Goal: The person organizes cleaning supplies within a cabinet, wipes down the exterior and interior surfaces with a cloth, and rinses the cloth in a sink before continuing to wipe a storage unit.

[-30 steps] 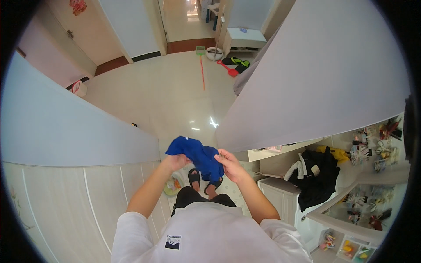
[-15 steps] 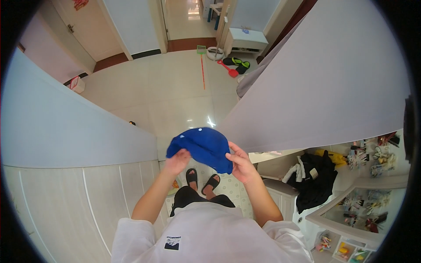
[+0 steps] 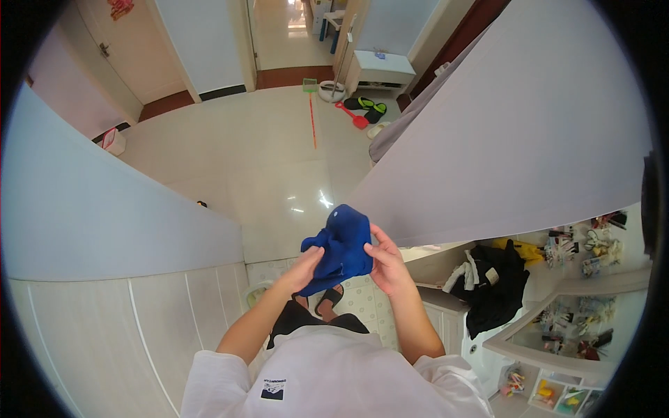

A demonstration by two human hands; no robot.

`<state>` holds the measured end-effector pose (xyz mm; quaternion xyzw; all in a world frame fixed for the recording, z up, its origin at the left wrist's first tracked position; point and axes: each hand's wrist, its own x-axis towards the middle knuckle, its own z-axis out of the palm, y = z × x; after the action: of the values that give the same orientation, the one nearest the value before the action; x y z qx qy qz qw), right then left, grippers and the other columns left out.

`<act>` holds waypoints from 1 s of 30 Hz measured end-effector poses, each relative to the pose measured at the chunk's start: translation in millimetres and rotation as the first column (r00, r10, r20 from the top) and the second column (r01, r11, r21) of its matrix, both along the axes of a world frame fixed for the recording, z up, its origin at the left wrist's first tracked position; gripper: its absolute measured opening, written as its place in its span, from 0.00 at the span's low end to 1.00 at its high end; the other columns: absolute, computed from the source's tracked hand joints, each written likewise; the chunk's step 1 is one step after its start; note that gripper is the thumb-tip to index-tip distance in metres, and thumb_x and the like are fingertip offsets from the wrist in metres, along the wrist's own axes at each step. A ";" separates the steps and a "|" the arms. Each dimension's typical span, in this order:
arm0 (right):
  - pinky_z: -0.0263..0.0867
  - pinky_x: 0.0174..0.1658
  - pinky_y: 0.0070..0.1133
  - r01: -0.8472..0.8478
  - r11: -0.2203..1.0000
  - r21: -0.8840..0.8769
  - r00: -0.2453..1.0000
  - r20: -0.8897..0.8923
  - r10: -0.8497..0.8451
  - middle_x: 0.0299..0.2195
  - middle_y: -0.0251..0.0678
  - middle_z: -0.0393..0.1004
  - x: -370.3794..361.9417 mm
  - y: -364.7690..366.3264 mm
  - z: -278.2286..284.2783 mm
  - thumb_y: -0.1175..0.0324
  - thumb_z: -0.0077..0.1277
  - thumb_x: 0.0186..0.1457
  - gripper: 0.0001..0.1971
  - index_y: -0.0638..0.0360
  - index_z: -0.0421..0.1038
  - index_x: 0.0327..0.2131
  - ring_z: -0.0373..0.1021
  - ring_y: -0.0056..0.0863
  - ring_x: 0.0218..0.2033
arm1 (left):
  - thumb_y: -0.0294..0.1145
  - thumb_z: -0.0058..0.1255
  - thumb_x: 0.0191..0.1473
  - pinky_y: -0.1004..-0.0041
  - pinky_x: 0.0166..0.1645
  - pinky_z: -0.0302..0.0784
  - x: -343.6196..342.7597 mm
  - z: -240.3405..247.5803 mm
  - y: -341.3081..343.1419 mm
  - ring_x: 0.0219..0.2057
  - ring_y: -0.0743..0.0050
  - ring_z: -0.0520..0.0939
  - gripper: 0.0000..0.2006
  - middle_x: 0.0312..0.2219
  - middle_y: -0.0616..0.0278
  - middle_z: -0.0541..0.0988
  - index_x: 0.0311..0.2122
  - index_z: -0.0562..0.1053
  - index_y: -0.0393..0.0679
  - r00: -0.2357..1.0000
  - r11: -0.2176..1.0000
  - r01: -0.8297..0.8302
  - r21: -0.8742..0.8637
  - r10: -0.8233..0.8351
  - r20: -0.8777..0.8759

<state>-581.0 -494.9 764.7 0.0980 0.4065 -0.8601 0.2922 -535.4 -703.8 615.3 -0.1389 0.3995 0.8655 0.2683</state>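
Treat the blue cloth (image 3: 343,244), held in mid-air above the floor (image 3: 261,160) and pinched at its 2 side edges by the grip of left hand (image 3: 302,272) and right hand (image 3: 390,268), as probably light, soft, floppy and hardly slippery, best taken by opposite edges.

Bright, diffuse light falls around the fingers (image 3: 380,235), with soft shading in the folds of the cloth (image 3: 345,240) between them. Just beyond them, small white glints sit on the glossy floor (image 3: 268,157); farther off, a brighter glare shows through the doorway (image 3: 279,45). Fisheye distortion bows the lower edge of the curtain (image 3: 516,132) to their right. Well right of them, small items (image 3: 559,249) look indistinct; black rims the corners.
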 end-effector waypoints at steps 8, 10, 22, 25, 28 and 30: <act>0.70 0.39 0.23 0.134 0.504 0.853 0.934 -0.279 0.223 0.30 0.40 0.79 -7.7 25.0 0.7 0.71 0.51 0.62 0.27 0.61 0.58 0.63 0.75 0.31 0.30 | 0.31 0.63 0.54 0.69 0.53 0.76 -16.5 74.0 -73.2 0.46 0.65 0.80 0.34 0.46 0.48 0.78 0.64 0.61 0.46 0.987 0.875 -0.015 -0.484 0.091 0.133; 0.71 0.39 0.25 0.145 0.253 0.957 0.908 -0.230 0.350 0.30 0.41 0.79 -9.5 18.3 2.0 0.70 0.53 0.61 0.28 0.59 0.59 0.63 0.75 0.33 0.30 | 0.29 0.64 0.53 0.69 0.52 0.76 -15.7 77.1 -90.4 0.45 0.66 0.80 0.34 0.45 0.49 0.78 0.64 0.62 0.46 0.996 0.876 -0.018 -0.482 0.057 0.065; 0.71 0.51 0.33 0.229 0.035 0.973 0.592 -0.168 0.788 0.52 0.45 0.68 -21.3 -20.3 -24.9 0.74 0.66 0.40 0.27 0.54 0.75 0.48 0.69 0.48 0.52 | 0.27 0.62 0.54 0.78 0.43 0.75 -15.0 84.6 -152.1 0.36 0.80 0.79 0.14 0.36 0.64 0.82 0.47 0.79 0.39 0.976 0.571 -0.114 -0.813 -0.089 -0.200; 0.71 0.50 0.34 0.246 0.061 0.967 0.643 -0.211 0.736 0.52 0.44 0.69 -36.2 -18.7 -38.0 0.78 0.63 0.41 0.19 0.59 0.77 0.41 0.68 0.46 0.53 | 0.29 0.62 0.55 0.77 0.42 0.75 -19.2 89.2 -171.7 0.33 0.81 0.79 0.15 0.34 0.62 0.84 0.48 0.79 0.39 0.978 0.588 -0.143 -0.796 -0.040 -0.205; 0.71 0.48 0.31 0.444 0.316 0.839 0.525 -0.529 0.667 0.49 0.41 0.73 -52.1 -22.8 -39.2 0.78 0.60 0.44 0.11 0.59 0.77 0.35 0.70 0.44 0.50 | 0.30 0.64 0.51 0.73 0.43 0.75 -29.2 90.0 -186.0 0.34 0.73 0.80 0.18 0.36 0.59 0.82 0.49 0.79 0.46 0.953 0.759 -0.191 -0.622 -0.009 -0.304; 0.71 0.46 0.27 0.398 0.376 0.837 0.528 -0.544 0.652 0.46 0.39 0.75 -70.1 -8.3 -52.0 0.77 0.58 0.47 0.08 0.60 0.77 0.35 0.72 0.40 0.47 | 0.32 0.67 0.47 0.68 0.45 0.76 -43.7 114.7 -177.9 0.39 0.63 0.80 0.20 0.38 0.57 0.78 0.48 0.80 0.49 0.833 0.462 -0.236 -0.855 -0.357 -0.423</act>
<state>-651.1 -503.3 712.7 -0.2204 0.8981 -0.3793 0.0311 -579.2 -881.7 730.0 0.0127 0.8517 0.5202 0.0623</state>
